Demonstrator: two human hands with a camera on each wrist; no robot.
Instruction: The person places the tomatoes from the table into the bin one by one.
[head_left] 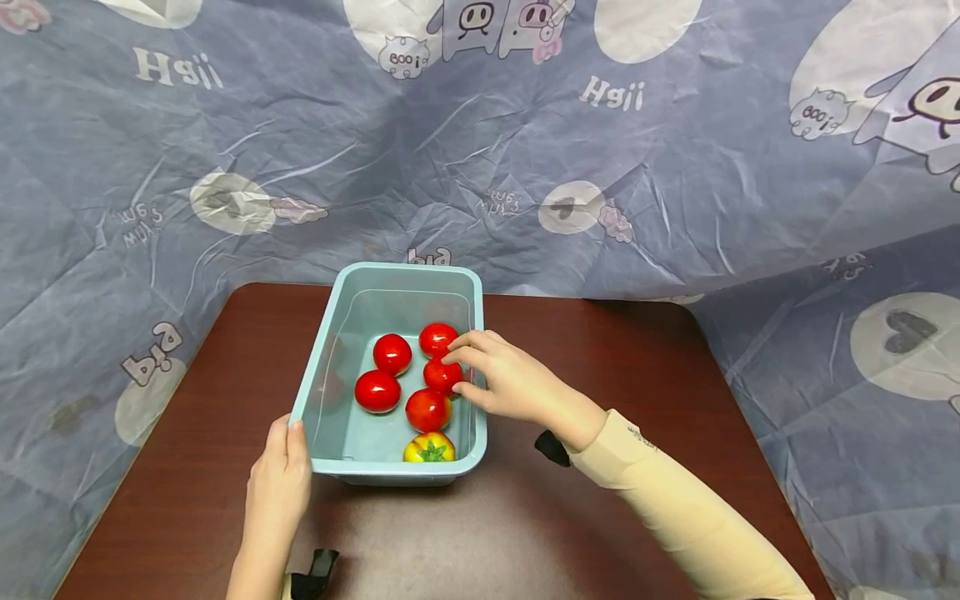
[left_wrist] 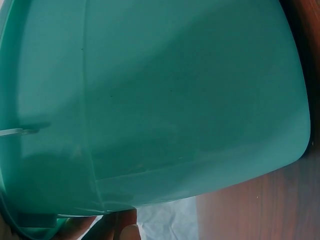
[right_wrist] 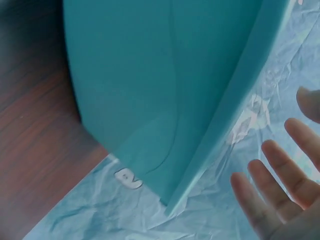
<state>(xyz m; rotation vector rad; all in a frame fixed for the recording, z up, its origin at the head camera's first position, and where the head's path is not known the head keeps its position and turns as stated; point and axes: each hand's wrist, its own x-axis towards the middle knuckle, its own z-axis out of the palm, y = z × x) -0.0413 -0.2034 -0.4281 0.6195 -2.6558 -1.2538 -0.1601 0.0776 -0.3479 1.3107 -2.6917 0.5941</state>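
Note:
A light blue plastic bin (head_left: 408, 267) stands on the table, holding several round red tomatoes (head_left: 377, 392) and one yellow-red tomato (head_left: 429, 447) with a green leafy top at its near end. My left hand (head_left: 277, 482) grips the rim at the near left corner; its fingertips (left_wrist: 131, 233) show at the bottom of the left wrist view, beside the bin's wall (left_wrist: 175, 100). Over the right rim reaches my right hand (head_left: 517, 385), fingers spread and holding nothing, fingertips close over a red tomato (head_left: 441, 376). The right wrist view shows these fingers (right_wrist: 275, 187) apart, above the rim.
The dark brown wooden table (head_left: 600, 358) has rounded far corners. Behind and beside it hangs a wrinkled grey-blue printed cloth (head_left: 450, 150). Black straps (head_left: 552, 448) sit at both wrists, and a cream sleeve (head_left: 660, 492) covers the right forearm.

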